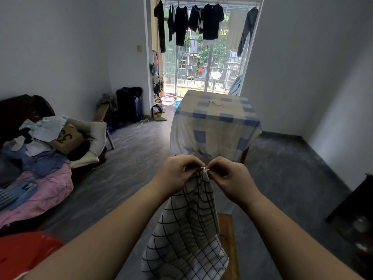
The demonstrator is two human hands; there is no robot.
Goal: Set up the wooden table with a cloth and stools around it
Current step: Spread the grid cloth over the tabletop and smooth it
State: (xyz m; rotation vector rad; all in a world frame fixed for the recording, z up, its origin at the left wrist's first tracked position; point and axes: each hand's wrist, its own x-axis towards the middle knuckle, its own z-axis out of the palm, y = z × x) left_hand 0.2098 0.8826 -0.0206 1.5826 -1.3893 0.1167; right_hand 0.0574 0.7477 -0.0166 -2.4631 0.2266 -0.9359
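Both hands meet in front of the person: the left hand [177,171] and the right hand [228,174] each pinch the top corner of a white cloth with a thin black grid pattern [187,229], each grip grasping the fabric between curled fingers and thumb, the two almost touching. The cloth hangs straight down from that pinched corner in loose folds, and its lower part drapes over a brown wooden surface [228,235] directly below the hands, of which only a strip shows. Beyond the hands stands a table covered by a cream and blue checked cloth [217,118], which falls over its sides. Left of that table, against the wall, a dark sofa [18,110] is piled with clothes, a cardboard box [67,138] and a pink sheet [46,190].
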